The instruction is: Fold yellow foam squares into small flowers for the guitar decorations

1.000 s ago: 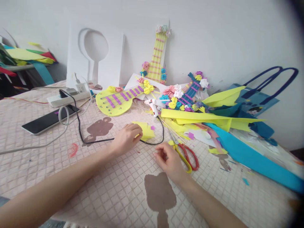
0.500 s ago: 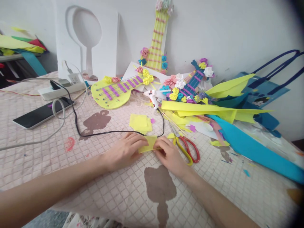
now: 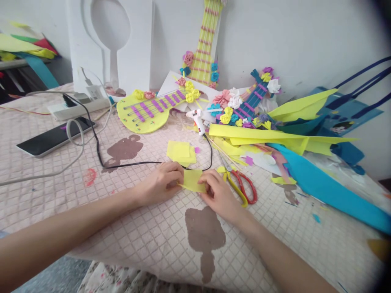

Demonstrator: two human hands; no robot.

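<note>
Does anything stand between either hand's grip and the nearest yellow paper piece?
Nothing visible does: the left hand and right hand hold opposite ends of the yellow paper piece. The black glue-gun cord runs beyond its far edge.

Worn on the head, the one camera looks forward and down, fairly close over the tabletop (image 3: pixel 146 236), toward the wall (image 3: pixel 269 40).
</note>
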